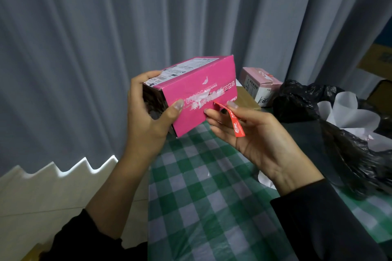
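A bright pink cardboard box (201, 91) with a shipping label on top is held in the air above the table. My left hand (148, 116) grips its left end, thumb on the front face and fingers round the back. A white torn streak runs across the box's front. My right hand (250, 133) pinches a red strip of tape (234, 122) between thumb and forefinger. The strip's upper end still meets the box front and its loose end hangs over my palm.
A table with a green and white checked cloth (212, 197) lies below. At the back stand a pale pink box (259, 85) and a brown carton (247, 98). A black rubbish bag (339, 133) with white paper (350, 114) fills the right. Grey curtains (106, 48) hang behind.
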